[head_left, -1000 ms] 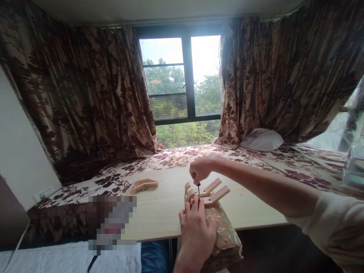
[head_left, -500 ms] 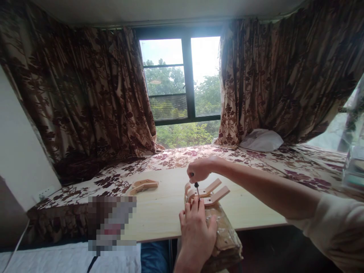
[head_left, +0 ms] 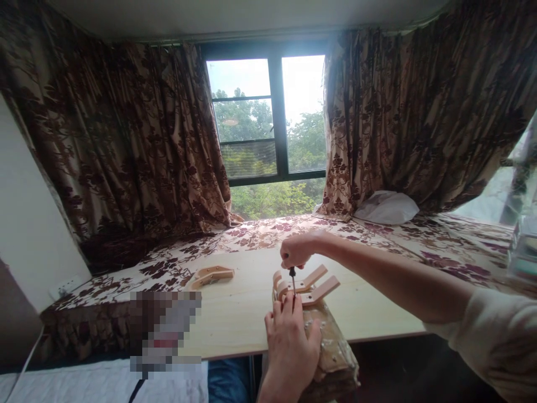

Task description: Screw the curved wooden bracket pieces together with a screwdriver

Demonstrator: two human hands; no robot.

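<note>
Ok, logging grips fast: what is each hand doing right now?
Left hand: fingers steadying the wooden hook pieces at the screwdriver tip.
Right hand: closed around the screwdriver handle.

Floral brown curtains (head_left: 126, 145) framed a window (head_left: 268, 120) with green trees beyond, above patterned bedding (head_left: 260, 232) and a white pillow (head_left: 386, 207).

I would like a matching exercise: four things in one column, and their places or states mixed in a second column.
Things:
1. screwdriver
2. right hand
3. left hand
4. spare wooden hook

Places or states:
A. lies alone on the board, left of the hands
B. stands upright, tip down on the wooden hooks
C. closed around the screwdriver's handle from above
D. fingertips press on the wooden hooks, near the shaft

Pairs: 1-B, 2-C, 3-D, 4-A
</note>
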